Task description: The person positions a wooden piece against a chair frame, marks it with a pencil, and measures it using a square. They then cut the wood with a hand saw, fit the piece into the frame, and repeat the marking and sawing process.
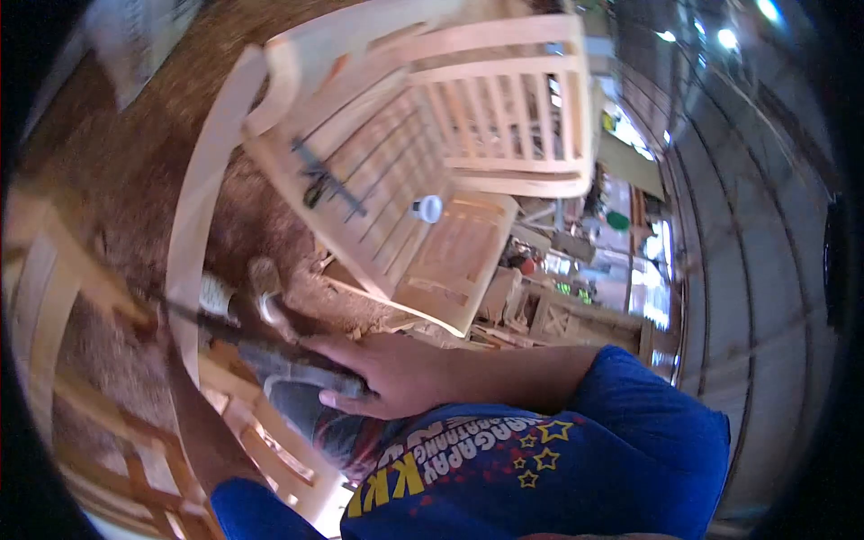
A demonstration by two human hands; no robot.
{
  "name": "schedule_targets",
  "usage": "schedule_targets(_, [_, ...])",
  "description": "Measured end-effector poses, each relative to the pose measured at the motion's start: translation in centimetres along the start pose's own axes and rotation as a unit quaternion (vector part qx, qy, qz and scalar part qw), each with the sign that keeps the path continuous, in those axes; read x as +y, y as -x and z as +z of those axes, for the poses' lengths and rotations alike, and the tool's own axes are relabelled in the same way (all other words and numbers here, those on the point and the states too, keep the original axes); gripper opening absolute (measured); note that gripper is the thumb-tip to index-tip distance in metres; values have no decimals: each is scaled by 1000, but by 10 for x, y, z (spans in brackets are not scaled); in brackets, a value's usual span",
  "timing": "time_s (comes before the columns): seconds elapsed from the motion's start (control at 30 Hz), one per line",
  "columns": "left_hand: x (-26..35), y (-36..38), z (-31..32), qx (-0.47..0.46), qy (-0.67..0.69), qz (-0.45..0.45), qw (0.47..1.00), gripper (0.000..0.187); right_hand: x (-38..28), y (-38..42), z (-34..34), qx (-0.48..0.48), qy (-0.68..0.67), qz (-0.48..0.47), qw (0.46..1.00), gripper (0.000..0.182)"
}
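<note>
My right hand is wrapped round the thick near end of a long dark tool, whose exact kind is unclear. The tool reaches left across a pale, curved wooden piece. At the tool's far end, my left hand is closed beside the lower part of that curved piece; blur hides what its fingers hold. Below and left of the hands are slatted wooden frame parts.
A wooden chair with a slatted back stands ahead, with a dark clamp-like tool and a white cup-like item on it. A wooden panel adjoins it. Shavings cover the ground. Footwear shows near the tool.
</note>
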State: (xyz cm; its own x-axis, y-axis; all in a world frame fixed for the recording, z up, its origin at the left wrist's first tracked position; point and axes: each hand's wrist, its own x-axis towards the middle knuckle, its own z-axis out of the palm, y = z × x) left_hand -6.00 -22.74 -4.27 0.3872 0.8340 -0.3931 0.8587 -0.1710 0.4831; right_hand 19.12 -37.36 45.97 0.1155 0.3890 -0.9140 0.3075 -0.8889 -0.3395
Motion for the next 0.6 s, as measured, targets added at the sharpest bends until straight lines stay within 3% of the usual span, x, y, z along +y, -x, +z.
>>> schedule_targets(0.13, [6,-3,-25,-4,-24,-30,999,83,17,23,2,7,-38,-34,999,67])
schedule_targets(0.17, [12,2,-29,-14,-89,-40,995,87,17,27,-1,4,-38,-40,998,67])
schedule_targets(0.37, [34,10,-46,-20,-57,-88,994,115,8,-4,5,9,1,-50,999,70])
schedule_targets(0.43, [37,8,-38,45,16,-48,998,115,5,-13,11,63,2,-95,994,72])
schedule_targets(0.53, [33,14,-31,69,33,-14,997,108,0,-5,1,0,2,-12,1000,74])
schedule_targets(0.57, [25,15,-23,41,-73,8,996,102,15,-5,15,97,-8,-100,990,72])
schedule_targets(0.6, [16,16,-16,18,-176,36,983,95,19,-6,16,133,-11,-119,984,71])
